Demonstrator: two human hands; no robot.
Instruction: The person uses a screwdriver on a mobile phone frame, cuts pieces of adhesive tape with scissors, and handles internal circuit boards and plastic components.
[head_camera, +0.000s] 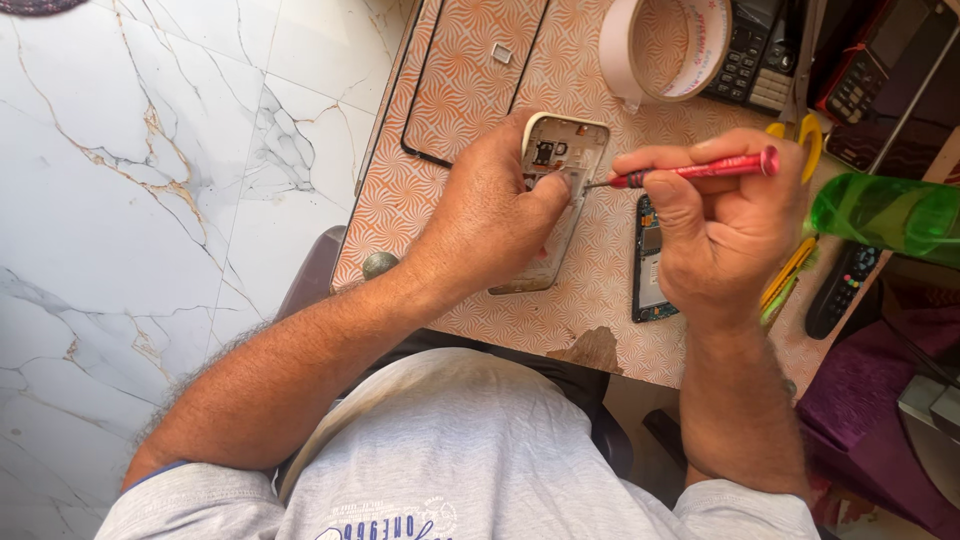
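Nearest the camera, the grey T-shirt (450, 450) of the person fills the lower middle of the view, both bare forearms reaching up to the bench (470, 90), a small top covered in orange-and-white swirl-patterned sheet.

The left hand (485, 215) lies over a silver, rectangular phone housing frame (565, 150) near the middle of the bench; its fingers (550, 190) are closed on the frame, thumb pressing its inner face, and the lower half of the frame is hidden under the palm. The right hand (720, 215) has its fingers narrowly pinched around one red-handled precision screwdriver (695, 170), held nearly level, its thin metal tip meeting the frame just beside the left thumb.

Under the right hand, near the bench's near edge, lies one dark phone board with a green edge (647, 265), apart from the frame. A yellow plastic tool (790, 270) shows beside the right wrist, partly hidden. A green translucent bottle (885, 212) juts in over the right edge.

Farther off, a thin black rectangular gasket loop (405, 100) lies toward the far left corner, a small silver square part (501, 53) inside it. One wide roll of pale tape (665, 48) stands at the far edge, with a black keypad phone (750, 55) beside it.

Left of the bench, the floor (150, 180) is white marble tile with brown veins.
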